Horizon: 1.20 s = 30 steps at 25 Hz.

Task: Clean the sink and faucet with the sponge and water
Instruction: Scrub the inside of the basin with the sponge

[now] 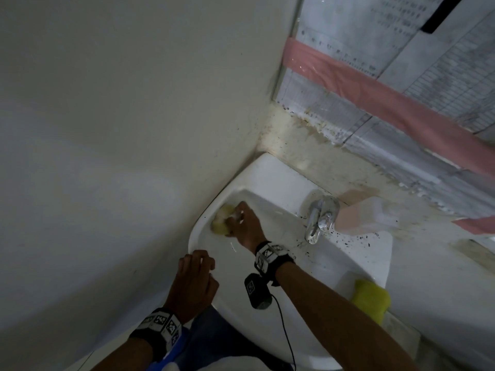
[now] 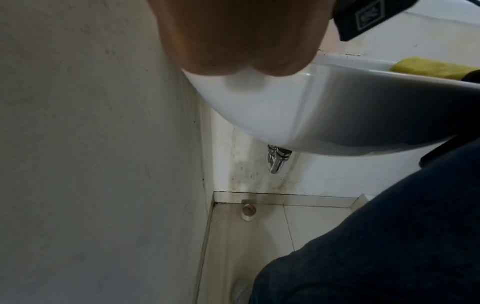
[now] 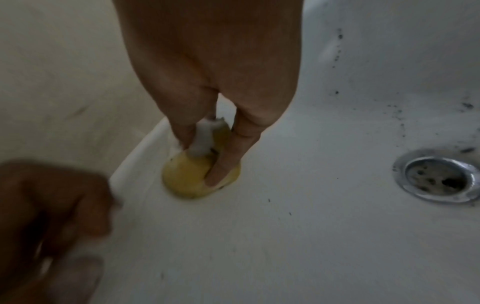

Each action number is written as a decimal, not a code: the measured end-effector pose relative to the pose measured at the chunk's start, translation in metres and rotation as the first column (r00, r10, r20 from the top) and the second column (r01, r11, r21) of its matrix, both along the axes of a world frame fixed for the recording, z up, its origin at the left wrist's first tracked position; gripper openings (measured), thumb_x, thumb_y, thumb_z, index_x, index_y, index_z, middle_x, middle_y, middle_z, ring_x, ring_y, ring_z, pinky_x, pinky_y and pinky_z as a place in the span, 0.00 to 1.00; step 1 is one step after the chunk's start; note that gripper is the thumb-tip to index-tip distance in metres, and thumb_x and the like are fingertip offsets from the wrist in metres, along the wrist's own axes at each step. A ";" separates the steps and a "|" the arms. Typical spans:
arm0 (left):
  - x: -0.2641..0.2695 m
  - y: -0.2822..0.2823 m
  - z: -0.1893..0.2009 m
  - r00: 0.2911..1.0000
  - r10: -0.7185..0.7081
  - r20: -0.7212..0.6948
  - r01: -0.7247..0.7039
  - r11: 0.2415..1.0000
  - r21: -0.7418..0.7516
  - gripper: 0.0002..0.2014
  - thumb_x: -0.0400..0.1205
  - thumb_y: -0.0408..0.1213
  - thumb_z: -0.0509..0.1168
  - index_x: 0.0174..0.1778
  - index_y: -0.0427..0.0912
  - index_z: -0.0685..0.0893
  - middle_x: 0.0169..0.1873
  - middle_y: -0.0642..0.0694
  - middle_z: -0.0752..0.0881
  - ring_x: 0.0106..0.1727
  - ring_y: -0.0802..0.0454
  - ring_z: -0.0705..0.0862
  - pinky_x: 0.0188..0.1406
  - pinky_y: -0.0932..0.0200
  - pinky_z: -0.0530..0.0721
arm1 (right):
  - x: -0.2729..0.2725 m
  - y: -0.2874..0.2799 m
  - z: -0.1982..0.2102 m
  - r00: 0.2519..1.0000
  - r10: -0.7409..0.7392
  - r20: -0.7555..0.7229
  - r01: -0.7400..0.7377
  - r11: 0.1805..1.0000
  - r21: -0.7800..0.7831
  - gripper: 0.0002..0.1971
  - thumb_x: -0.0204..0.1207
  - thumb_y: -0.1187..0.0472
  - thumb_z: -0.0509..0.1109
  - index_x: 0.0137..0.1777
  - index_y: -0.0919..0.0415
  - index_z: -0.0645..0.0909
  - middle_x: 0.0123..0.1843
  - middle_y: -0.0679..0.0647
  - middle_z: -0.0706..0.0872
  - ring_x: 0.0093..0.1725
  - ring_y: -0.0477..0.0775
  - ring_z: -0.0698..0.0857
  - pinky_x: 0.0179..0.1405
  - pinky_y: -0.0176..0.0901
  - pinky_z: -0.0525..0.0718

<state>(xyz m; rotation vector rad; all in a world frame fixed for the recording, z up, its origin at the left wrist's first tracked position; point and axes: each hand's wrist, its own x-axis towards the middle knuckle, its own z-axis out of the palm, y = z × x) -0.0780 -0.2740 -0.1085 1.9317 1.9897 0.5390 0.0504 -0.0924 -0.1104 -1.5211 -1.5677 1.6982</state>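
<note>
Head view, centre-left: the right hand [image 1: 245, 226] clenches the yellow sponge [image 1: 222, 220] against the sink [image 1: 356, 259] wall, left of the faucet [image 1: 320, 219]. The left hand [image 1: 194, 283] rests curled on the rim, its grip holding nothing. Scrub best with firm overlapping strokes towards the speckled patch beside the drain [image 3: 439, 178].
</note>
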 end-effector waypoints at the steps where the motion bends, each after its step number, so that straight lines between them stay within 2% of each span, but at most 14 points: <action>1: 0.001 0.000 0.000 1.000 -0.006 -0.005 0.006 1.000 -0.004 0.07 0.77 0.39 0.57 0.47 0.45 0.77 0.50 0.47 0.76 0.42 0.48 0.72 0.43 0.49 0.75 | 0.000 -0.010 0.001 0.988 0.148 0.048 -0.149 0.988 0.030 0.09 0.80 0.58 0.71 0.48 0.53 0.72 0.52 0.62 0.84 0.48 0.64 0.88 0.36 0.58 0.92; 3: 0.000 0.000 0.000 1.000 -0.016 -0.013 0.016 1.000 -0.019 0.06 0.76 0.40 0.57 0.46 0.46 0.77 0.50 0.48 0.75 0.43 0.48 0.73 0.44 0.49 0.71 | 0.002 -0.030 0.001 0.930 0.358 0.083 -0.363 0.930 0.054 0.09 0.82 0.61 0.72 0.49 0.59 0.72 0.49 0.61 0.82 0.45 0.58 0.85 0.34 0.51 0.89; 6: 0.000 0.000 -0.001 1.000 -0.029 -0.011 0.028 0.999 -0.039 0.07 0.76 0.40 0.58 0.46 0.47 0.77 0.50 0.49 0.75 0.43 0.48 0.74 0.44 0.49 0.71 | 0.005 -0.024 -0.005 0.924 0.378 0.060 -0.377 0.926 -0.020 0.10 0.82 0.59 0.74 0.52 0.58 0.74 0.51 0.59 0.83 0.49 0.61 0.87 0.44 0.64 0.92; 8: -0.001 0.001 0.001 0.999 -0.038 -0.009 0.038 0.999 -0.032 0.07 0.76 0.41 0.58 0.47 0.46 0.78 0.50 0.49 0.75 0.43 0.49 0.74 0.44 0.49 0.73 | 0.008 -0.001 -0.011 0.959 0.244 0.143 -0.241 0.970 -0.038 0.10 0.80 0.60 0.75 0.54 0.57 0.75 0.52 0.61 0.84 0.48 0.66 0.89 0.42 0.66 0.92; 10: 0.000 0.001 0.002 0.999 -0.039 -0.004 0.039 0.999 -0.035 0.07 0.76 0.41 0.58 0.47 0.46 0.78 0.50 0.50 0.76 0.43 0.49 0.75 0.44 0.49 0.75 | 0.017 0.018 -0.019 0.956 0.035 0.291 -0.046 0.998 0.032 0.13 0.80 0.58 0.73 0.61 0.58 0.78 0.57 0.62 0.86 0.54 0.66 0.88 0.53 0.64 0.90; 12: 0.000 0.001 0.002 0.999 -0.042 -0.008 0.042 0.998 -0.046 0.07 0.76 0.40 0.58 0.47 0.47 0.78 0.51 0.50 0.75 0.43 0.49 0.76 0.46 0.48 0.75 | 0.025 0.023 -0.026 0.927 -0.086 0.366 0.041 0.991 0.128 0.19 0.80 0.57 0.71 0.69 0.60 0.78 0.60 0.63 0.85 0.59 0.65 0.85 0.62 0.60 0.85; 14: 0.000 0.000 0.002 0.999 -0.050 -0.004 0.049 0.997 -0.064 0.07 0.76 0.40 0.58 0.47 0.48 0.77 0.51 0.52 0.75 0.44 0.50 0.76 0.48 0.49 0.72 | 0.022 0.011 -0.032 0.933 -0.047 0.356 -0.016 0.985 0.173 0.19 0.79 0.55 0.70 0.68 0.61 0.78 0.57 0.66 0.85 0.57 0.68 0.83 0.56 0.59 0.85; 16: 0.000 0.000 0.001 0.998 -0.056 -0.003 0.055 0.995 -0.080 0.07 0.75 0.40 0.59 0.47 0.49 0.77 0.52 0.52 0.76 0.45 0.50 0.77 0.48 0.50 0.68 | 0.017 -0.013 -0.037 0.948 0.133 0.289 -0.168 0.981 0.098 0.16 0.78 0.53 0.69 0.60 0.62 0.77 0.51 0.66 0.85 0.49 0.70 0.87 0.43 0.63 0.89; 19: 0.000 0.001 0.002 0.998 -0.066 -0.007 0.065 0.994 -0.091 0.07 0.75 0.40 0.59 0.47 0.50 0.76 0.51 0.53 0.76 0.47 0.51 0.77 0.47 0.52 0.64 | 0.018 -0.034 -0.037 0.931 0.316 0.182 -0.310 0.949 -0.061 0.12 0.80 0.59 0.74 0.57 0.62 0.77 0.53 0.66 0.85 0.47 0.68 0.90 0.32 0.54 0.92; 21: -0.001 0.000 0.002 0.997 -0.072 -0.001 0.072 0.993 -0.092 0.07 0.75 0.41 0.59 0.48 0.51 0.75 0.52 0.54 0.76 0.47 0.52 0.77 0.48 0.53 0.65 | 0.022 -0.025 -0.043 0.944 0.255 0.208 -0.252 0.967 -0.044 0.10 0.79 0.59 0.73 0.53 0.60 0.76 0.53 0.63 0.84 0.50 0.68 0.89 0.38 0.60 0.92; 23: -0.001 0.000 0.001 0.998 -0.071 0.002 0.070 0.993 -0.095 0.07 0.75 0.40 0.58 0.48 0.52 0.75 0.52 0.55 0.75 0.47 0.53 0.77 0.49 0.52 0.66 | 0.025 -0.002 -0.053 0.945 0.080 0.316 -0.104 0.993 0.058 0.08 0.77 0.59 0.71 0.50 0.61 0.77 0.51 0.64 0.86 0.52 0.69 0.87 0.47 0.68 0.89; 26: 0.000 0.000 0.001 0.998 -0.061 -0.003 0.060 0.994 -0.092 0.07 0.75 0.40 0.58 0.48 0.51 0.75 0.53 0.54 0.76 0.47 0.52 0.78 0.50 0.51 0.68 | 0.031 0.019 -0.055 0.893 -0.097 0.440 0.045 0.991 0.125 0.15 0.78 0.56 0.70 0.60 0.63 0.82 0.55 0.64 0.87 0.57 0.67 0.84 0.55 0.57 0.85; 28: 0.000 -0.001 0.002 0.998 -0.065 -0.011 0.064 0.993 -0.096 0.07 0.75 0.41 0.58 0.48 0.51 0.76 0.53 0.54 0.76 0.47 0.52 0.78 0.50 0.50 0.69 | 0.030 0.007 -0.052 0.894 -0.026 0.446 -0.041 0.989 0.139 0.14 0.78 0.56 0.69 0.58 0.64 0.82 0.54 0.65 0.87 0.56 0.66 0.84 0.47 0.50 0.81; 30: -0.001 0.000 0.002 0.997 -0.068 -0.019 0.066 0.993 -0.102 0.07 0.76 0.42 0.58 0.48 0.51 0.77 0.52 0.54 0.76 0.47 0.52 0.78 0.50 0.50 0.69 | 0.028 -0.020 -0.051 0.923 0.133 0.361 -0.163 0.985 0.055 0.15 0.76 0.55 0.72 0.56 0.66 0.83 0.54 0.64 0.88 0.54 0.67 0.87 0.47 0.57 0.87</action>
